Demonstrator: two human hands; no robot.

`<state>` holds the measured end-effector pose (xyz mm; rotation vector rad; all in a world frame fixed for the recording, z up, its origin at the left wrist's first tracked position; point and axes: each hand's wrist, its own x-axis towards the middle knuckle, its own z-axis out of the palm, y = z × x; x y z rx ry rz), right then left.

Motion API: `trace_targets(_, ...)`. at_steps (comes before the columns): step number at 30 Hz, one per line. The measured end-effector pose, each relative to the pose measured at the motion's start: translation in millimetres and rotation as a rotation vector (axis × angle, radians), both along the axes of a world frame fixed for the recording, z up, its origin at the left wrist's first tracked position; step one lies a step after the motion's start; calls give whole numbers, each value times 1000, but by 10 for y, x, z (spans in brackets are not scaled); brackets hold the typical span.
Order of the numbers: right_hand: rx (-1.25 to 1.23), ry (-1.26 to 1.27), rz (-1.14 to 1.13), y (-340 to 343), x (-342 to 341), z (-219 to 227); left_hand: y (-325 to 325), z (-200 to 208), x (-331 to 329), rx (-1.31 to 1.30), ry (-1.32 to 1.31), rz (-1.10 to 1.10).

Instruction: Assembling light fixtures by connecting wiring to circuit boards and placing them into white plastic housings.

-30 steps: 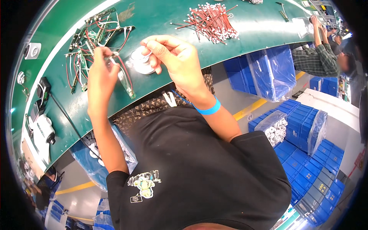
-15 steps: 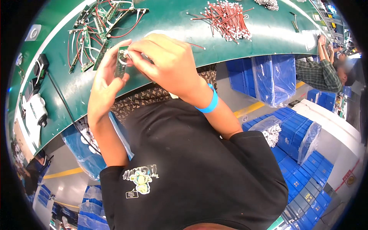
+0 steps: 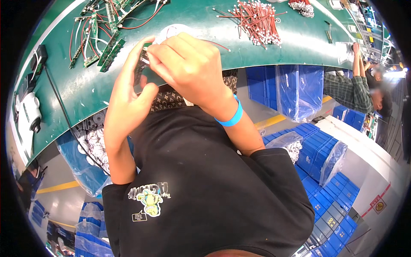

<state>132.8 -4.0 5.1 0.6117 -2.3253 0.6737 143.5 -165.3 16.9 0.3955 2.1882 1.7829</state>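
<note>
Both of my hands meet over the near edge of the green table [image 3: 205, 40]. My left hand [image 3: 130, 100] grips a narrow green circuit board strip [image 3: 142, 68] from below. My right hand [image 3: 188, 68], with a blue wristband [image 3: 229, 118], is closed over the top of the same strip, hiding most of it. A white round part [image 3: 169, 32] peeks out just beyond my right knuckles. A thin red wire [image 3: 216, 44] trails from under my right hand.
More green board strips with red and white wires [image 3: 100, 32] lie at the upper left. A pile of red wire pieces [image 3: 257, 19] lies at the upper right. A white tool [image 3: 30, 113] with a black cable sits at the left. Blue bins [image 3: 295, 90] stand below. Another person [image 3: 355, 85] works at the right.
My hands with the board strip have drawn back from the pile of boards toward my body, and my right hand has closed over the strip. The view has tilted down.
</note>
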Motion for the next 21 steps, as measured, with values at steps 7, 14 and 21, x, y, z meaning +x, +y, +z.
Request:
trace_targets(7, -30, -21, 66, -45, 32, -52, 117, 51, 149, -54, -37, 124)
trace_targets(14, -34, -88, 19, -93, 121, -57, 117, 59, 191, -127, -11, 147)
trace_targets(21, -108, -156, -217, 559, 160, -63, -24, -100, 97, 233, -200, 224)
